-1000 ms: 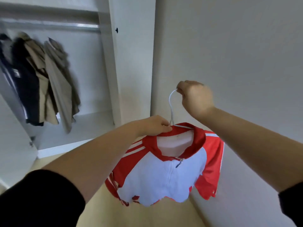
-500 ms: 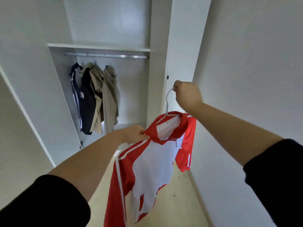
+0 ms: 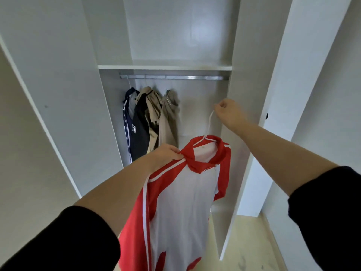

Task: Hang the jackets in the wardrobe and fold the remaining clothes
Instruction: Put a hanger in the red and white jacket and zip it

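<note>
One wide-angle head-worn view, straight ahead into the open wardrobe (image 3: pixel 166 64) from near its front

Jacket (image 3: pixel 185 202) hem off-frame (bottom edge)

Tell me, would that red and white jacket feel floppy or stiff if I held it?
Probably floppy: the red and white jacket droops from its white hanger and bunches where the left hand pinches its collar. Likely light too, since the right hand carries it by the thin hook.
</note>
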Motion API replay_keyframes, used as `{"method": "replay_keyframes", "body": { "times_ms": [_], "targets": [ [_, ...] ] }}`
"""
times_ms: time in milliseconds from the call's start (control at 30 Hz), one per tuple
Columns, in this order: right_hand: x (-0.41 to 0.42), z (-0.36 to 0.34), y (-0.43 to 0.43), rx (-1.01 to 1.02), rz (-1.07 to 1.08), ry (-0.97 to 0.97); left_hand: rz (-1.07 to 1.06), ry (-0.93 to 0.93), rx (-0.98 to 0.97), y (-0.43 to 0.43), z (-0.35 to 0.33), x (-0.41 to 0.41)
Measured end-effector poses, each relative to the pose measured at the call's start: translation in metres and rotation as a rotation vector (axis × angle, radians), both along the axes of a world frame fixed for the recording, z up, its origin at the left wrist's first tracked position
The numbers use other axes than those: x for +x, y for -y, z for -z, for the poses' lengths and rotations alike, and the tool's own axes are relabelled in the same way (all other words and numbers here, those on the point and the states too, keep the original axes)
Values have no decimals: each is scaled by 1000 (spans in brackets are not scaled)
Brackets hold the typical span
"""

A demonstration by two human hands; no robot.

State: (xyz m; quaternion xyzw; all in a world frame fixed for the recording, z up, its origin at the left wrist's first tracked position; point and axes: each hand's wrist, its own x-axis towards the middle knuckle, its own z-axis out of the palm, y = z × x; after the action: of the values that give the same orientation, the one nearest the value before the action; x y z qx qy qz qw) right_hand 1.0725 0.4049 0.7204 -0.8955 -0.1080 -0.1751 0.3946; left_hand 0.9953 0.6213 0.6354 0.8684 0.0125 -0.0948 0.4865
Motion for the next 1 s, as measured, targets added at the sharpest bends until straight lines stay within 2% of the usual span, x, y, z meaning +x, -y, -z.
{"method": "replay_keyframes", "body": {
  "times_ms": [100,300,533,667,800,900,1000],
  "targets": [
    [65,2,-13,-22,-17,3,-46,16,-20,-7,0,54],
    [168,13,-41,-14,-112,-117,-219,81,-103,-14,16,159],
    [286,48,-56,28,23,-209,-356,147,-176,-27,22,309],
    [353,70,-73,-13,130,-255,-356,200,-166,-39,19,394],
    [412,80,-102,-71,139,-325,-393,215,-244,-53,13,470],
    [445,83,-123,-24,131,-344,-395,202,-282,-64,8,516],
    [474,93,-142,114,120,-447,-434,183,-331,-74,6,557]
  ]
}}
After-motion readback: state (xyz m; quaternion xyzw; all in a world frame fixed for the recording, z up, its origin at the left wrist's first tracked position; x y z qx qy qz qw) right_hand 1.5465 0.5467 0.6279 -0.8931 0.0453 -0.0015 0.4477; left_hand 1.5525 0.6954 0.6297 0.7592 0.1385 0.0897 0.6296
